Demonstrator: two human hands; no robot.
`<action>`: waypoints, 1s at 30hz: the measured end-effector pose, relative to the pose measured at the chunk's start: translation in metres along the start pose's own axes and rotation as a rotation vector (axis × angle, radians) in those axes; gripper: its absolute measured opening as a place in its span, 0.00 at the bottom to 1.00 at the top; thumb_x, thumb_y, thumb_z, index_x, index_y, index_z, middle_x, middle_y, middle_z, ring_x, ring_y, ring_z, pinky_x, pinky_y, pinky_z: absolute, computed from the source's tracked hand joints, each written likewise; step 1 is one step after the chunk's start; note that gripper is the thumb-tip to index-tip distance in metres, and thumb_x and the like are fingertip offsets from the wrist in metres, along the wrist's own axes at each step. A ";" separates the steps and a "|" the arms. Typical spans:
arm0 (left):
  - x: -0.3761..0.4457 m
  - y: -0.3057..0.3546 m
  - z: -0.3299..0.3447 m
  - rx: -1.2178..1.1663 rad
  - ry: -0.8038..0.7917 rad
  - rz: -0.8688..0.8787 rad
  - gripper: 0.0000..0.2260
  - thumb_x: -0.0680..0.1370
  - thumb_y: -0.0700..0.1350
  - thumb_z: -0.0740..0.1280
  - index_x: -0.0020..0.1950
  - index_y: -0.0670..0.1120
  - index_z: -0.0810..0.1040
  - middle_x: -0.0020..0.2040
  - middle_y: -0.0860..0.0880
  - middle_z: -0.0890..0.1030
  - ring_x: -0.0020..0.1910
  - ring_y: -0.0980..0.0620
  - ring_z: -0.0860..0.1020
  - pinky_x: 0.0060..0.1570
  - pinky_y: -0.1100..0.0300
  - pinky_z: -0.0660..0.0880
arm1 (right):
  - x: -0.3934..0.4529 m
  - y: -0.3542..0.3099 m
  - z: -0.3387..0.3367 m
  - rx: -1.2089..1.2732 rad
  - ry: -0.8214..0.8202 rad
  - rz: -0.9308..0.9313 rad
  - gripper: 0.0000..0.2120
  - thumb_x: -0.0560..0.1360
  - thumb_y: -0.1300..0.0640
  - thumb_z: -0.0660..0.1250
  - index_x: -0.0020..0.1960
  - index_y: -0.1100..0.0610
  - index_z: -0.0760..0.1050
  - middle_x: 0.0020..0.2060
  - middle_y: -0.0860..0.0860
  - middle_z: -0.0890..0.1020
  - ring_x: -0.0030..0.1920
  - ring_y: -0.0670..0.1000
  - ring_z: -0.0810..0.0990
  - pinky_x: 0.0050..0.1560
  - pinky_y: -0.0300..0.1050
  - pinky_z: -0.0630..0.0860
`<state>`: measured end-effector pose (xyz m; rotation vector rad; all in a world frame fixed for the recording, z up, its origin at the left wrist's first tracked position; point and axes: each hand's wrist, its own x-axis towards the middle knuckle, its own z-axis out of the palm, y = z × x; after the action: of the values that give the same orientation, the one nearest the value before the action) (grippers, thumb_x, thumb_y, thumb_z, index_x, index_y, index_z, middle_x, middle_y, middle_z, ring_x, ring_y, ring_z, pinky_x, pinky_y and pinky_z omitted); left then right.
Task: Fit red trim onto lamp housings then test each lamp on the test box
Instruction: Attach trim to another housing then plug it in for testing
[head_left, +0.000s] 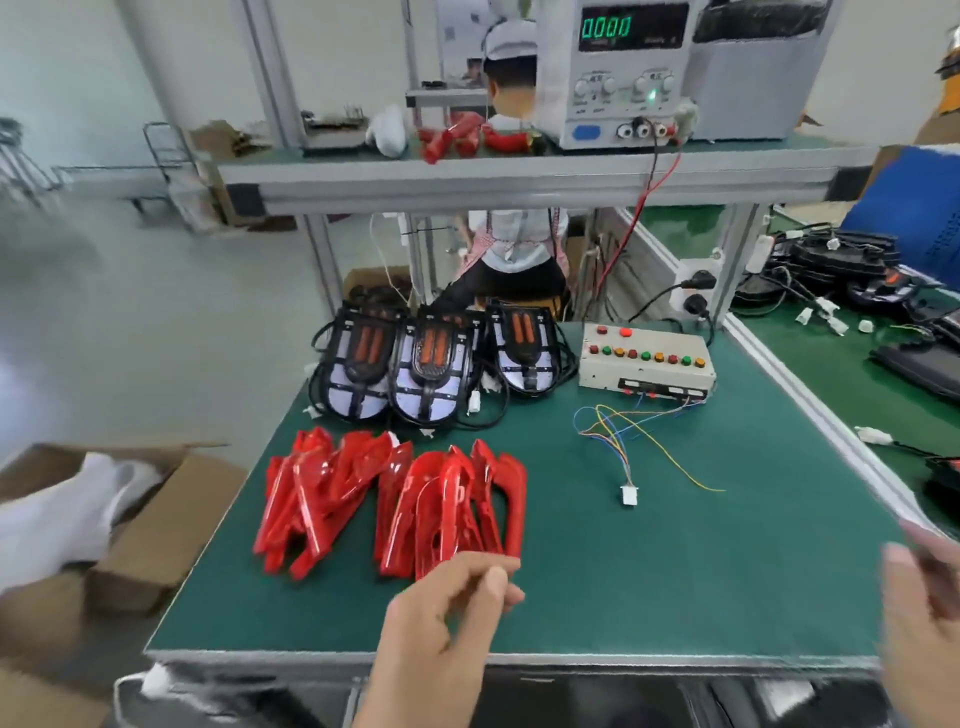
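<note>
Trim pile (447, 509) lies just ahead of our left hand (441, 613), long axes pointing away; fingers loosely curled, holding nothing. Right hand (919, 608), blurred, spread, sits well right; lamp housings (415, 364) behind.

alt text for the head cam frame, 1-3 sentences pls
A person's left hand reaches toward a pile of red trim pieces on a green bench mat; the blurred right hand hovers at the right edge. Behind the pile sit three lamp housings and a test box with coloured buttons and loose wires.
</note>
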<state>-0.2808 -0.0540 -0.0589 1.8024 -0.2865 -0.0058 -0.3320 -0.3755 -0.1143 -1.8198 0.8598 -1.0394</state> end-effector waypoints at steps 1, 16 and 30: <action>0.001 -0.004 -0.004 0.020 0.033 -0.005 0.13 0.81 0.43 0.67 0.50 0.62 0.84 0.41 0.53 0.87 0.43 0.55 0.85 0.48 0.66 0.78 | -0.007 -0.010 0.007 -0.012 -0.121 -0.031 0.14 0.72 0.30 0.61 0.56 0.30 0.76 0.47 0.35 0.82 0.43 0.38 0.78 0.46 0.22 0.67; 0.096 -0.022 -0.074 0.311 0.250 -0.043 0.08 0.81 0.50 0.66 0.44 0.56 0.81 0.33 0.55 0.82 0.25 0.61 0.72 0.26 0.70 0.66 | -0.091 -0.057 0.146 -0.038 -0.842 -0.069 0.11 0.79 0.53 0.68 0.38 0.47 0.79 0.30 0.50 0.78 0.28 0.43 0.69 0.33 0.38 0.70; 0.268 -0.065 -0.073 0.759 0.140 -0.339 0.02 0.79 0.38 0.62 0.48 0.40 0.72 0.57 0.35 0.79 0.49 0.37 0.76 0.44 0.52 0.70 | -0.090 -0.046 0.154 0.043 -0.803 -0.007 0.08 0.77 0.53 0.71 0.42 0.42 0.81 0.29 0.51 0.81 0.33 0.54 0.79 0.39 0.45 0.77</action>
<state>0.0032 -0.0228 -0.0631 2.5728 0.1493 -0.0110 -0.2246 -0.2293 -0.1463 -1.9604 0.3317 -0.2541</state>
